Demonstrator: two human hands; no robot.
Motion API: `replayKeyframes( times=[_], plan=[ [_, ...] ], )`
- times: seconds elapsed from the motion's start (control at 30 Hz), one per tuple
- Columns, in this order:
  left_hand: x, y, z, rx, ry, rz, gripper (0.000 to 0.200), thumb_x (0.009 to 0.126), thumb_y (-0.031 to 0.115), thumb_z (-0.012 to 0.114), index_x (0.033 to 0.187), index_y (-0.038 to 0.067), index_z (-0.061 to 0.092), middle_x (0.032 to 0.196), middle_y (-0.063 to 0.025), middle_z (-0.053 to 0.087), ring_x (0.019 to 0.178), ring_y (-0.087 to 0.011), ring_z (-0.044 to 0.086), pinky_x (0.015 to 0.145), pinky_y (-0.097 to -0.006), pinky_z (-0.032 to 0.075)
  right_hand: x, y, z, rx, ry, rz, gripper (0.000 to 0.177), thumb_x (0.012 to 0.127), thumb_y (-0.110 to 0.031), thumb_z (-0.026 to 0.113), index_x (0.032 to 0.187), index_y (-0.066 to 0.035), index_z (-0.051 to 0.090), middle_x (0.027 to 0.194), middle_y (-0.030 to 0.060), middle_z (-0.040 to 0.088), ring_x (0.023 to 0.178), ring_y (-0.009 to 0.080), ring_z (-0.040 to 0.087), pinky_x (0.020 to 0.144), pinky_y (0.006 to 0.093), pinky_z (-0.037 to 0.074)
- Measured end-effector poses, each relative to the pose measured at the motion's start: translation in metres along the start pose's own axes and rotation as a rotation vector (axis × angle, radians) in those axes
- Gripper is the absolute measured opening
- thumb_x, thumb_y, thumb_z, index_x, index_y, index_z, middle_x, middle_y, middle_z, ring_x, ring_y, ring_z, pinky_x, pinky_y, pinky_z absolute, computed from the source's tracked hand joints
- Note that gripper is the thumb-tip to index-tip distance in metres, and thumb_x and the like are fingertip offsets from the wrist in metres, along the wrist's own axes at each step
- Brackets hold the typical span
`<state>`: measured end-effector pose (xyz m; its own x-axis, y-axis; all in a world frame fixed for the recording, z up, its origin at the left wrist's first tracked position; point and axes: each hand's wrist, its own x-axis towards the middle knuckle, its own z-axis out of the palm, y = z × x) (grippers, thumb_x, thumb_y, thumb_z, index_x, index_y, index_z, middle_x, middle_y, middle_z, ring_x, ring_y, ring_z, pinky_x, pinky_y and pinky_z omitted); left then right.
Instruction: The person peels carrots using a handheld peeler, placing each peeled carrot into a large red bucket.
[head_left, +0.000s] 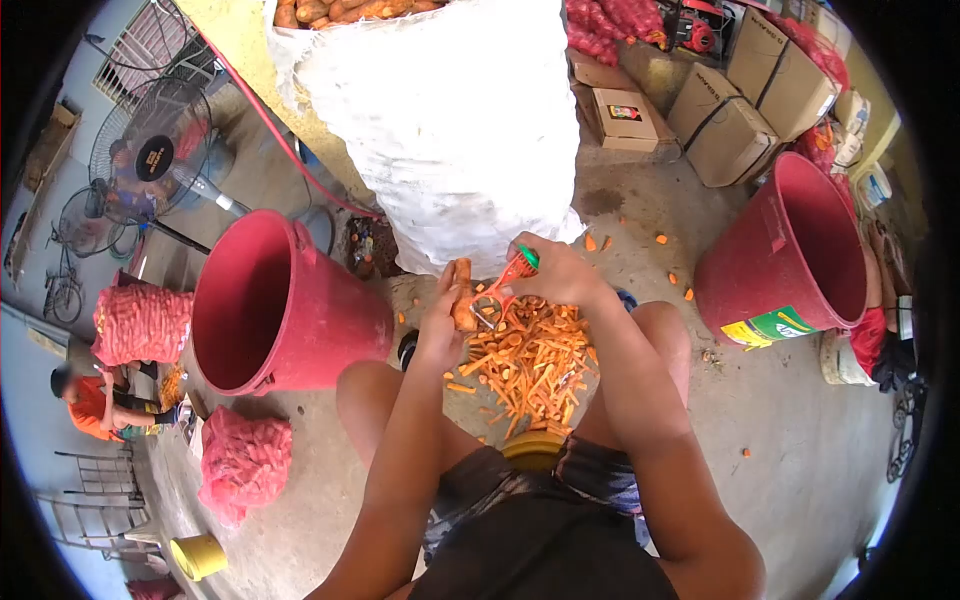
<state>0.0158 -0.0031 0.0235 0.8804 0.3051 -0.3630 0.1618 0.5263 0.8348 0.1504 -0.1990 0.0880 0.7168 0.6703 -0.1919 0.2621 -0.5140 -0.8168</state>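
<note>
My left hand (438, 322) is closed around a carrot (463, 296), which it holds upright in front of me. In my right hand (562, 272) is an orange peeler (514, 271) with a green end; its blade is right beside the carrot. Below both hands, a heap of orange carrot peelings and strips (530, 365) covers the floor between my legs. Just beyond the hands stands a large white sack (450, 130), with carrots (350, 12) showing at its top.
A red bin (340, 320) stands left, another red bin (735, 260) right. Mesh bags of carrots (245, 460), a fan (150, 155) and a seated person (90, 405) are on the left. Cardboard boxes (720, 125) sit back right. Carrot bits dot the concrete floor (790, 450).
</note>
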Motion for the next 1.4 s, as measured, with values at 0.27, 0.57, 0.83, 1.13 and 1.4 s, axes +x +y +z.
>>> replayKeyframes(
  times=[0.27, 0.57, 0.83, 1.13, 1.4],
  plan=[
    [0.002, -0.008, -0.009, -0.016, -0.140, -0.093, 0.054, 0.114, 0.021, 0.032, 0.167, 0.010, 0.031, 0.163, -0.0089, 0.045, 0.141, -0.0212, 0.055, 0.111, -0.0372, 0.050, 0.016, 0.014, 0.026, 0.010, -0.007, -0.049, 0.054, 0.080, -0.033, 0.091, 0.119, -0.010, 0.063, 0.101, 0.0140, 0.073, 0.095, 0.0294, 0.069, 0.089, 0.0418, 0.053],
    [-0.008, -0.007, -0.013, 0.156, -0.139, -0.160, 0.052, 0.113, 0.022, 0.035, 0.164, 0.011, 0.040, 0.154, -0.0085, 0.055, 0.123, -0.0187, 0.063, 0.101, -0.0365, 0.052, 0.035, 0.039, 0.008, -0.119, 0.239, 0.111, 0.056, 0.081, -0.034, 0.090, 0.123, -0.012, 0.060, 0.096, 0.0173, 0.072, 0.091, 0.0357, 0.072, 0.081, 0.0458, 0.056],
    [0.000, -0.012, -0.025, -0.118, -0.075, -0.166, 0.047, 0.113, 0.029, 0.041, 0.158, 0.020, 0.048, 0.127, -0.0037, 0.067, 0.096, -0.0146, 0.064, 0.084, -0.0345, 0.054, 0.018, 0.019, 0.021, 0.021, 0.147, 0.130, 0.060, 0.079, -0.039, 0.092, 0.121, -0.011, 0.061, 0.095, 0.0179, 0.073, 0.090, 0.0340, 0.072, 0.082, 0.0448, 0.056],
    [-0.015, -0.006, -0.015, -0.080, -0.112, -0.252, 0.046, 0.113, 0.033, 0.044, 0.154, 0.015, 0.050, 0.131, -0.0049, 0.067, 0.105, -0.0186, 0.068, 0.085, -0.0382, 0.056, 0.031, 0.042, 0.010, 0.021, 0.235, 0.015, 0.060, 0.076, -0.035, 0.095, 0.120, -0.012, 0.061, 0.094, 0.0135, 0.072, 0.085, 0.0268, 0.067, 0.081, 0.0427, 0.054],
    [-0.003, -0.011, -0.020, -0.120, -0.022, -0.207, 0.041, 0.114, 0.032, 0.043, 0.148, 0.013, 0.055, 0.129, -0.0051, 0.068, 0.104, -0.0212, 0.068, 0.085, -0.0416, 0.056, 0.007, 0.012, 0.038, -0.035, 0.103, -0.052, 0.066, 0.076, -0.037, 0.093, 0.128, -0.012, 0.062, 0.102, 0.0186, 0.074, 0.097, 0.0344, 0.072, 0.087, 0.0453, 0.056]
  ],
)
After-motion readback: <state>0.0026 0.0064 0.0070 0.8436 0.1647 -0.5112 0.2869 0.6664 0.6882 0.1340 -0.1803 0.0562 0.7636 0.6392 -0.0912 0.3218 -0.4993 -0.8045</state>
